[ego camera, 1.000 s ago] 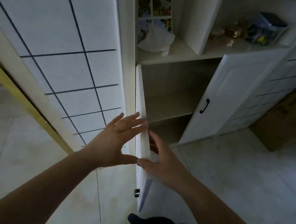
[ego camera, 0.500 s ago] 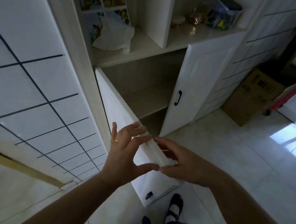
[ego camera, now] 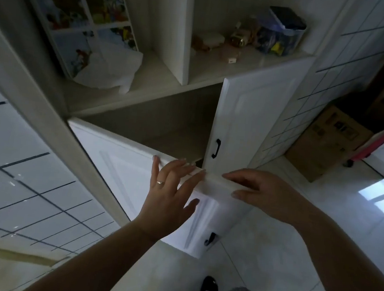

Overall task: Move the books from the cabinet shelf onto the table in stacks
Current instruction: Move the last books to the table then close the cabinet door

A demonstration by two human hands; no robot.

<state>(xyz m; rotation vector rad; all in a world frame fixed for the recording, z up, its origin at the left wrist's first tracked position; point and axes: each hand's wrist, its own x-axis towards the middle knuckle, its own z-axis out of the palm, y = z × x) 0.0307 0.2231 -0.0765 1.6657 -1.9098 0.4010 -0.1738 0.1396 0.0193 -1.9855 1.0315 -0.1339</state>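
Note:
A colourful picture book [ego camera: 80,27] leans upright in the upper left compartment of the white cabinet. Below it the lower compartment [ego camera: 165,123] stands open, dark, and no books show inside. Its left door [ego camera: 122,168] is swung out towards me. My left hand [ego camera: 171,193] touches the door's front near the top edge, with spread fingers and a ring on one of them. My right hand [ego camera: 261,193] pinches the door's top edge [ego camera: 215,181] between fingers and thumb. No table is in view.
The right door [ego camera: 255,118] with a black handle is shut. A white plastic bag [ego camera: 113,70] lies by the book. Small toys [ego camera: 240,35] and a lidded plastic jar [ego camera: 281,33] sit on the right shelf. A cardboard box [ego camera: 324,142] stands on the tiled floor at right.
The left door went from edge-on to showing its front face, swinging with both hands on its top edge. My view shifted to the right.

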